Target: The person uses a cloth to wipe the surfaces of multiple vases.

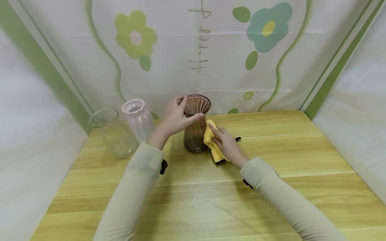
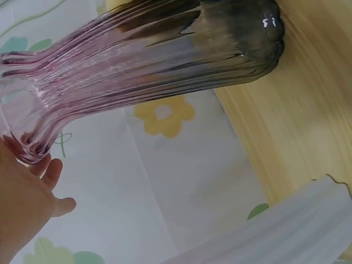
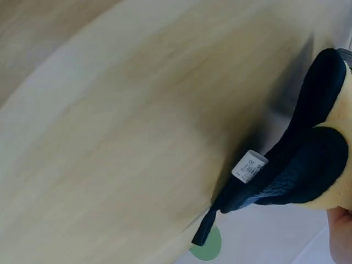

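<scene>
A ribbed glass vase (image 1: 194, 135), pinkish at its flared top and smoky grey toward the base, stands upright near the back of the table. My left hand (image 1: 176, 117) holds it by the neck and rim, thumb across the front. In the left wrist view the fingertips meet the rim of the vase (image 2: 143, 71). Bunched in my right hand (image 1: 227, 144) is a yellow cloth (image 1: 209, 135), pressed against the right side of the vase. The right wrist view shows the dark side of the cloth (image 3: 297, 170), with a white tag and a small loop.
To the left, a clear glass vase (image 1: 119, 140) and a pale pink ribbed vase (image 1: 140, 124) stand side by side. The wooden table (image 1: 286, 201) meets a flower-printed curtain (image 1: 181, 50) at the back. White cloth walls rise on both sides.
</scene>
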`<control>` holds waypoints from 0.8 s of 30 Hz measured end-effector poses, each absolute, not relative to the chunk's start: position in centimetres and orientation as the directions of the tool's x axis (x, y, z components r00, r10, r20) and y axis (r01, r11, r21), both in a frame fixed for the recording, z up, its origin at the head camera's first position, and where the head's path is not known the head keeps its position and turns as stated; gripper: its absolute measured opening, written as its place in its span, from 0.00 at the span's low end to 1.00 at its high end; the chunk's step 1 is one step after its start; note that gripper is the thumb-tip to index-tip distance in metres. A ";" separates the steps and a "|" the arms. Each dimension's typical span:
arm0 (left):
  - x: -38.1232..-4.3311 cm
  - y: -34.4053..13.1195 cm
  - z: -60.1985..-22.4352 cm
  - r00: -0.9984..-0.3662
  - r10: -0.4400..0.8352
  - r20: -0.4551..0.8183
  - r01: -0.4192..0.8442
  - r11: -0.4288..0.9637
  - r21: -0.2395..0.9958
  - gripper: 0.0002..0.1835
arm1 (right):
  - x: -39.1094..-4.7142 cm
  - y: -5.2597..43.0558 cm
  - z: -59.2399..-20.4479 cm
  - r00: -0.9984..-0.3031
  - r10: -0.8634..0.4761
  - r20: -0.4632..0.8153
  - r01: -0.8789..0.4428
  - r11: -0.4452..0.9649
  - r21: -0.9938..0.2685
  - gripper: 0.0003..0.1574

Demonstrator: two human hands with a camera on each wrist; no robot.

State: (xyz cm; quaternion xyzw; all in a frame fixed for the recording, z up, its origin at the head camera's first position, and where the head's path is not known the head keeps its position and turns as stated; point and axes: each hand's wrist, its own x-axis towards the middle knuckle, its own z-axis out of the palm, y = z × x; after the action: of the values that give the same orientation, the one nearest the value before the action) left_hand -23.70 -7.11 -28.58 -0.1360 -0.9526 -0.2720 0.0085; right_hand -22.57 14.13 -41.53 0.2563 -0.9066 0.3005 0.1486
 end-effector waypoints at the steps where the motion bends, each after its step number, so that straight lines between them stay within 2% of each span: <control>1: -23.7 -7.1 -28.6 -0.963 0.254 0.089 0.263 0.816 0.515 0.54 | -22.6 14.1 -41.5 -0.815 -0.375 0.442 -0.566 0.682 -0.464 0.35; 9: -24.1 -7.3 -28.7 -0.958 0.272 0.085 0.276 0.812 0.515 0.52 | -23.2 13.6 -40.0 -0.756 -0.355 0.550 -0.631 0.622 -0.464 0.33; 18: -23.9 -7.2 -28.8 -0.964 0.257 0.068 0.251 0.798 0.547 0.52 | -23.2 12.4 -37.5 -0.789 -0.273 0.550 -0.585 0.608 -0.537 0.33; 24: -23.9 -7.3 -28.8 -0.961 0.265 0.081 0.266 0.800 0.537 0.52 | -23.3 12.4 -37.9 -0.782 -0.289 0.552 -0.595 0.609 -0.525 0.34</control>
State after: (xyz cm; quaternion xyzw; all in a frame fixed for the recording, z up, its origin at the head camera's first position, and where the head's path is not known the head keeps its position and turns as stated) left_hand -23.94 -7.28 -28.81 -0.1400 -0.9488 -0.2833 0.0007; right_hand -23.26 12.44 -37.86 0.2536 -0.8716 0.3625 0.2110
